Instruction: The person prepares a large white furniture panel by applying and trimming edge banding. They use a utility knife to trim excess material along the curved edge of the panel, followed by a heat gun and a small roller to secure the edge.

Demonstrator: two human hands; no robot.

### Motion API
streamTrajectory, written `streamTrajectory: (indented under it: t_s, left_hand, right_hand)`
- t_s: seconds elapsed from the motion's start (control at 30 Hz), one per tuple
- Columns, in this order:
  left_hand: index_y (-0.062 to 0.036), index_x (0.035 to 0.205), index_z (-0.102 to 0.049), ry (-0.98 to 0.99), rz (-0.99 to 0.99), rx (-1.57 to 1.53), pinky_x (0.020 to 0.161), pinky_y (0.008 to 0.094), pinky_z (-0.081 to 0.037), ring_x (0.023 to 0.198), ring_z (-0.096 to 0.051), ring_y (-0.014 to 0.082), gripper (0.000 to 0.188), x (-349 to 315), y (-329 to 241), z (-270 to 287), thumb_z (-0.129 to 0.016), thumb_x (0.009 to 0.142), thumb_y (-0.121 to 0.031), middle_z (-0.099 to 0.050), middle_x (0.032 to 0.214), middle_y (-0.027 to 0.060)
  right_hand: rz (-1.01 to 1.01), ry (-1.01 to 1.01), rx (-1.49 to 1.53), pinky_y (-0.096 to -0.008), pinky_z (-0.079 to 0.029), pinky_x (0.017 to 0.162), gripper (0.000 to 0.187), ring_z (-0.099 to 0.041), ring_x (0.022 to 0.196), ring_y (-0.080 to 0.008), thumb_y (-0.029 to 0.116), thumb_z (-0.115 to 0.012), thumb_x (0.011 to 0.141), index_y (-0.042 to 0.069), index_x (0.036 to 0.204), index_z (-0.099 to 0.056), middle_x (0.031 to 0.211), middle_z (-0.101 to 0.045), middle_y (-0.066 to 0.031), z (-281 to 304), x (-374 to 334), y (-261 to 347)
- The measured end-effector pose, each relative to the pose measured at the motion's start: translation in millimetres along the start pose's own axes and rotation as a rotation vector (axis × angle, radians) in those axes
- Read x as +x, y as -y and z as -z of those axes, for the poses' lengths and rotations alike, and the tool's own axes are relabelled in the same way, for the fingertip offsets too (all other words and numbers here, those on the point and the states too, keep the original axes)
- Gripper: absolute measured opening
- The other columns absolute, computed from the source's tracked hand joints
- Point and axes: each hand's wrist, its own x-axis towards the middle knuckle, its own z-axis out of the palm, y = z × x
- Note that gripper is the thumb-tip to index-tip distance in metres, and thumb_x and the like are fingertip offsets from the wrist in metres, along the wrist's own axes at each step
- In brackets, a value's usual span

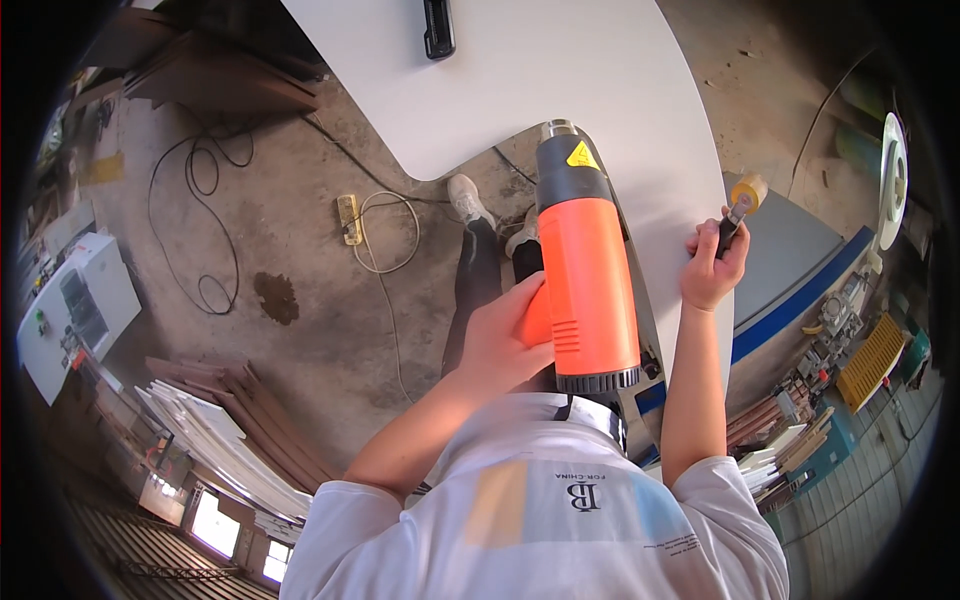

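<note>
My left hand (502, 335) is wrapped round the handle of an orange and black heat gun (588, 275). Its metal nozzle points away from me, at the edge of a white curved tabletop (570, 70). Over the right side of the board my right hand (718, 258) grips the dark handle of a small hand roller (748, 192) with a yellowish wheel. The wheel sits just past the curved edge, apart from the heat gun. Whether it touches anything below cannot be made out.
A black tool (438, 28) lies on the far part of the tabletop. Cables and a yellow power strip (349, 219) lie on the concrete floor at left. A grey panel with a blue edge (800, 295) stands at right. Boards (215, 435) are stacked at lower left.
</note>
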Motion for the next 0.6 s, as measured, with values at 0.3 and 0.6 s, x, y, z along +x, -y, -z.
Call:
streamTrajectory:
  t_s: [0.3,0.6]
  left_hand:
    - [-0.0072,0.148,-0.058,-0.06,0.059,-0.02,0.1,0.0331,-0.055,0.114,-0.073,0.0184,0.075,-14,-2,8,-0.087,0.079,-0.016,-0.075,0.125,0.0126]
    - [-0.0077,0.148,-0.058,-0.053,0.072,-0.061,0.101,0.0323,-0.054,0.114,-0.072,0.0157,0.074,-24,6,15,-0.086,0.081,-0.017,-0.075,0.127,0.0118]
  right_hand:
    - [0.016,0.003,-0.025,-0.0231,-0.048,0.061,0.026,-0.056,0.064,-0.0076,0.011,-0.064,0.105,-0.001,0.127,-0.061,0.084,-0.064,-0.0034,0,0,2]
    - [0.03,0.0,0.002,-0.0234,-0.049,0.061,0.026,-0.056,0.063,-0.0074,0.012,-0.064,0.105,-0.002,0.127,-0.061,0.083,-0.064,-0.0038,0,-1,-4]
